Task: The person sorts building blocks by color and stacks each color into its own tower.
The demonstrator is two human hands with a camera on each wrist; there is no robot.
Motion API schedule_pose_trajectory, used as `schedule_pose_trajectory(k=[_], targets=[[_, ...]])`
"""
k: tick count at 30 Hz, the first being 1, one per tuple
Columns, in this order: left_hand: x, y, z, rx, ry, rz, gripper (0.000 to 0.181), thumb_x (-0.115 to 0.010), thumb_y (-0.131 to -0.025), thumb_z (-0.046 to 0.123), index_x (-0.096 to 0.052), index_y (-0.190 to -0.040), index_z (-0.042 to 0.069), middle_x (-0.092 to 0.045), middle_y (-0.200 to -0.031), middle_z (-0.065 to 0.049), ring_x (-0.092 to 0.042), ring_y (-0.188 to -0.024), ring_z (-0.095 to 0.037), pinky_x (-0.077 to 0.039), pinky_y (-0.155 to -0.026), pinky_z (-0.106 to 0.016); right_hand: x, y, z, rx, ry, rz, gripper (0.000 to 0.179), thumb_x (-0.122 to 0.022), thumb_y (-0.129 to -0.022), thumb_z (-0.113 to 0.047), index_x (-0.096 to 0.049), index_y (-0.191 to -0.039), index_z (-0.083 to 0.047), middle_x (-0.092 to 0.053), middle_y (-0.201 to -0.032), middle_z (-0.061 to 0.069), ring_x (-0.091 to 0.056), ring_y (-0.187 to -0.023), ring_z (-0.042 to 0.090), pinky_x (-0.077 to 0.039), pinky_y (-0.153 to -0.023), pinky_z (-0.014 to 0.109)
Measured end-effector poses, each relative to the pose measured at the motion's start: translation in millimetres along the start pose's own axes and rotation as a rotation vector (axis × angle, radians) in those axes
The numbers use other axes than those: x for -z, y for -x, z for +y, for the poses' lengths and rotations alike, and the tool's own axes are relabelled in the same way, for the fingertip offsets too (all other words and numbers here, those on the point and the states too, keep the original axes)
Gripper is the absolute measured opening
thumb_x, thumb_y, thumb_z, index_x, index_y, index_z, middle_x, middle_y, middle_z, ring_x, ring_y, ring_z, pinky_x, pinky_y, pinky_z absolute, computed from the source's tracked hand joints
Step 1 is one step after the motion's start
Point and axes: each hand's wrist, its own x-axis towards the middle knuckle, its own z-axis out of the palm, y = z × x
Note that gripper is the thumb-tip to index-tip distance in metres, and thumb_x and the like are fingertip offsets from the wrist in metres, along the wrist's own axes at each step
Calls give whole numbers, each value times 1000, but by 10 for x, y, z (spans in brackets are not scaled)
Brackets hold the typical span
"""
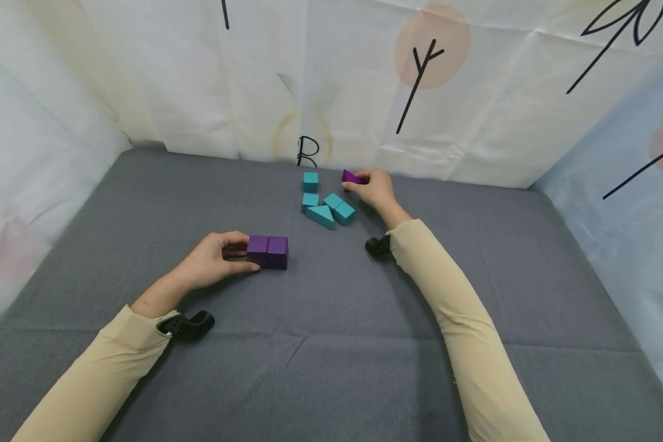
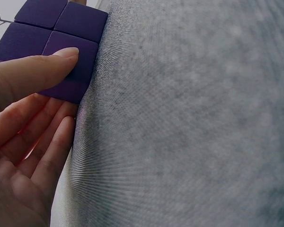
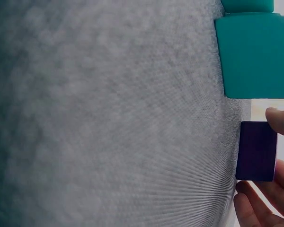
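My left hand [image 1: 205,261] grips a group of purple cube blocks [image 1: 267,253] from their left side. In the left wrist view its thumb lies across the near face, where the blocks [image 2: 80,21] show as a grid of squares; the fingers reach behind and under. Further back, my right hand [image 1: 377,189] pinches a purple triangular block [image 1: 352,177] between thumb and fingers. The right wrist view shows a flat dark side of that block [image 3: 256,151], low against the cloth. Just left of it are several teal blocks [image 1: 310,182], among them a teal triangular block [image 1: 321,216].
A grey cloth [image 1: 331,380] covers the table. Behind it hangs a pale curtain [image 1: 353,73] printed with plant drawings, with more fabric at both sides. The teal cubes [image 1: 344,212] stand near the back edge. Each wrist wears a black camera mount [image 1: 188,325].
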Motion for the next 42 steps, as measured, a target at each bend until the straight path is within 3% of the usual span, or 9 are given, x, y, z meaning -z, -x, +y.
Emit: schedule_pose_trajectory(k=[10, 21, 29, 42], targets=[[8, 20, 20, 14, -8, 0, 42, -76, -82, 12, -62, -119, -2, -60, -123, -21, -60, -113, -36, -50, -96, -48, 50, 83, 29, 22, -59, 48, 43, -66, -90, -34, -65, -121, -5, -64, -122, 14, -56, -107, 26, -50, -88, 39], [16, 22, 8, 4, -19, 2, 42, -76, -82, 12, -62, -119, -2, -60, -123, -22, -61, -113, -36, -50, -96, -48, 115, 262, 72, 93, -88, 70, 41, -60, -94, -34, -62, -124, -7, -62, -124, 14, -55, -109, 27, -47, -94, 41], [0, 26, 7, -10, -18, 8, 41, -77, -82, 12, -63, -118, -2, -61, -121, -21, -62, -111, -36, -51, -95, -48, 121, 411, 83, 153, -175, 19, 34, -62, -94, -33, -65, -122, -14, -65, -121, 11, -67, -88, 25, -57, -73, 30], [-14, 13, 2, -13, -25, 10, 42, -77, -82, 12, -63, -118, -2, -61, -122, -22, -62, -111, -36, -51, -95, -48, 125, 585, 84, 163, -357, -13, 33, -66, -92, -25, -67, -119, -6, -63, -123, 16, -68, -98, 29, -58, -83, 37]])
